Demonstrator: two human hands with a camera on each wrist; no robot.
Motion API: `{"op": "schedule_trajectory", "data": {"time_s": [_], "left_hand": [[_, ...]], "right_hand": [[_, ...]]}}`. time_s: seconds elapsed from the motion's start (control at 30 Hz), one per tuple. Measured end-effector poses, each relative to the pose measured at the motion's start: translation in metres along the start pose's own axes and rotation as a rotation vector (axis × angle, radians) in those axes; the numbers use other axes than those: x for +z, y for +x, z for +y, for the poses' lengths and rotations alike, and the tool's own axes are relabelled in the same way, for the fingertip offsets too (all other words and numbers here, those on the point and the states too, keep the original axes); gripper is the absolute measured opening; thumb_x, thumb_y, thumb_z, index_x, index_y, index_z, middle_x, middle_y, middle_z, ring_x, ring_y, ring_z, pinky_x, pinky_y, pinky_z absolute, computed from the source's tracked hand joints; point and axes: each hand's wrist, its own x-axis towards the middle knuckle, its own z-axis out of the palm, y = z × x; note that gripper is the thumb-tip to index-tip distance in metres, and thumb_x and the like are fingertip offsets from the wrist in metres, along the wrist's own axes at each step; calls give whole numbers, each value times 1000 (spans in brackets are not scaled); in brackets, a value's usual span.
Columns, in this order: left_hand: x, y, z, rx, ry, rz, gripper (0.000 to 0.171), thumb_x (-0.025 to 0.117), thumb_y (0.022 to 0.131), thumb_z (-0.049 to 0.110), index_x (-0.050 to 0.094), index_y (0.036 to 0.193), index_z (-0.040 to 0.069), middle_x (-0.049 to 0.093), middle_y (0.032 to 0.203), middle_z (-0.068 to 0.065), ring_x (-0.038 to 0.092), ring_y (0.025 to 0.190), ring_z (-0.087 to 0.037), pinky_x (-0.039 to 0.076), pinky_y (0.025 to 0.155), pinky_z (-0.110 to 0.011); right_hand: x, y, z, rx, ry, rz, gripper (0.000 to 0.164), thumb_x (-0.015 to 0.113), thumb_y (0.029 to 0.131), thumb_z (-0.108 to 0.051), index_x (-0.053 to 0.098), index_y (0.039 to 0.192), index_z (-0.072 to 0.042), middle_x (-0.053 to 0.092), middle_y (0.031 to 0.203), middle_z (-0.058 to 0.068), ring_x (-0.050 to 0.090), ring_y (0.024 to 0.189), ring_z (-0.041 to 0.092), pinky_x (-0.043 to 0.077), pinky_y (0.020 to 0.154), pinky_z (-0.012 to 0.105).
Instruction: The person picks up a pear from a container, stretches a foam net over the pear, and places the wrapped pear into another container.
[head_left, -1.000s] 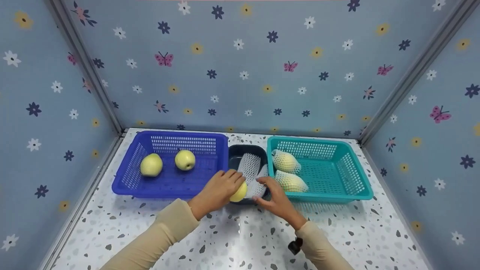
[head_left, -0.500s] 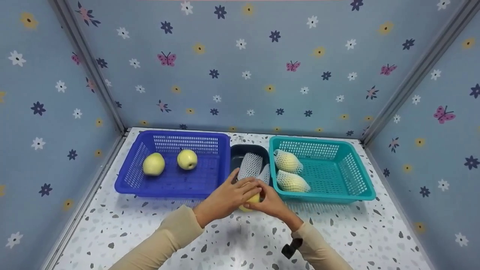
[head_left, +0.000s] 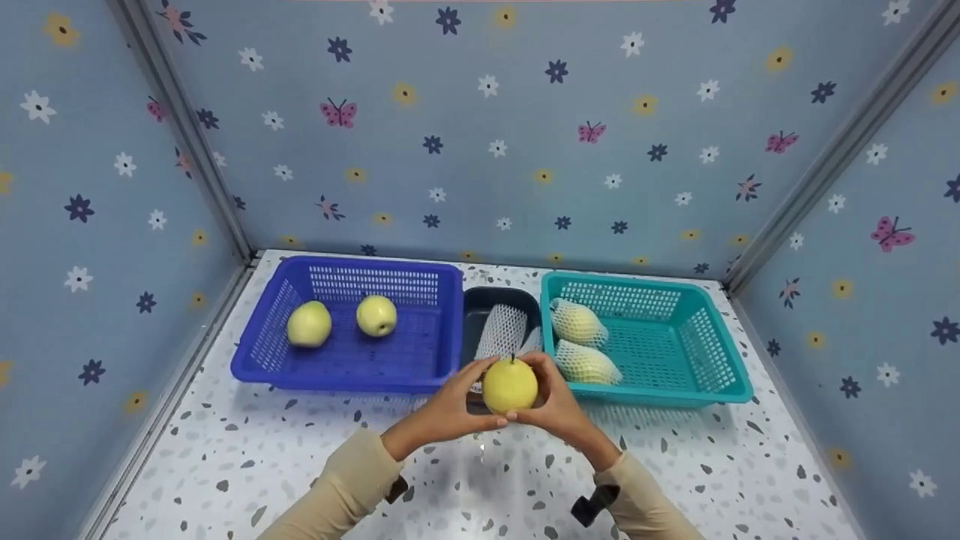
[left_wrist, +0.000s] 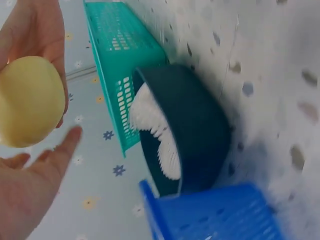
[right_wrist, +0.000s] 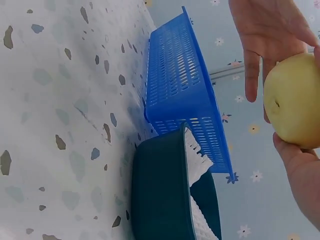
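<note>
A round yellow pear (head_left: 510, 386) with a dark stem is held up in front of the small dark bin (head_left: 477, 319). My right hand (head_left: 556, 401) grips it, thumb at the near side and fingers curled behind. My left hand (head_left: 448, 411) is at the pear's left with its fingers mostly straight, as the extended fingers (right_wrist: 252, 75) in the right wrist view show. Whether it touches the pear I cannot tell. White foam net sleeves (head_left: 504, 330) lie in the bin, partly hidden by my hands.
On the left, a blue basket (head_left: 345, 386) contains two bare pears (head_left: 309, 324). The teal basket (head_left: 667, 396) on the right has two pears in foam nets (head_left: 579, 324) along its left side. All stand on a speckled white table (head_left: 300, 450) before a flowered wall.
The pear came from the left hand by the bin to between both hands, nearer the body. The right hand left the net sleeve and took hold of the pear; the left hand's fingers straightened.
</note>
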Motion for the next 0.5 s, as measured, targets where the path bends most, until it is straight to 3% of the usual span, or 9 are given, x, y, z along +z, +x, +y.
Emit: {"op": "schedule_trajectory", "data": {"time_s": [0.1, 0.23, 0.5], "left_hand": [[5, 0, -2, -15, -115, 20, 81, 79, 79, 28, 36, 145, 6, 45, 139, -11, 51, 116, -27, 49, 89, -35], [8, -1, -4, -27, -176, 61, 74, 80, 78, 15, 43, 141, 4, 50, 134, -14, 55, 112, -28, 51, 85, -34], [9, -15, 8, -26, -157, 41, 70, 79, 76, 4, 44, 136, -5, 53, 128, -19, 57, 108, -31, 49, 87, -40]], "right_hand": [[-1, -3, 1, -14, -13, -32, 79, 81, 71, 3, 30, 131, 5, 39, 130, 17, 44, 118, 26, 43, 97, 37], [-1, -6, -6, -49, -32, -82, 74, 78, 73, 7, 31, 130, 8, 41, 128, 19, 46, 118, 26, 43, 97, 36], [0, -15, -14, -38, -183, -107, 61, 78, 74, 3, 44, 125, 6, 53, 122, 18, 52, 112, 26, 44, 94, 46]]}}
